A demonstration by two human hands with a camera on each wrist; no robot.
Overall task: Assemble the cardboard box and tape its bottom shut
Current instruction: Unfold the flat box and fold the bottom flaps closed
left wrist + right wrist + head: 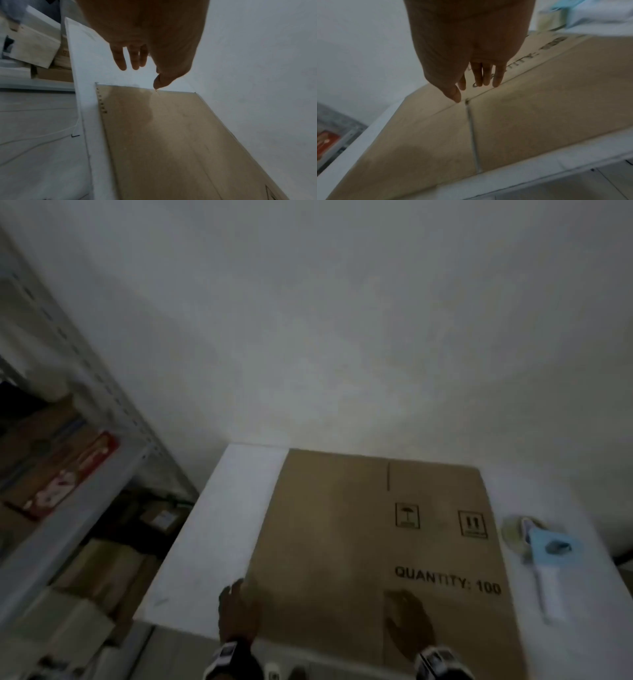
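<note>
A flattened brown cardboard box [359, 542] printed "QUANTITY: 100" lies flat on a white table [219, 525]. My left hand [239, 607] hovers at the box's near left edge, fingers straight and spread, thumb tip close to the cardboard edge [154, 89]. My right hand [407, 621] is over the box's near part below the print, fingers straight, above a crease and flap slit [471, 121]. Neither hand holds anything. A blue tape dispenser [544, 549] with a clear roll lies on the table right of the box.
A grey metal shelf rack [85, 474] with cartons and a red package stands at the left, with more boxes under it. A plain white wall [342, 337] rises right behind the table. The table's front edge runs beside my wrists.
</note>
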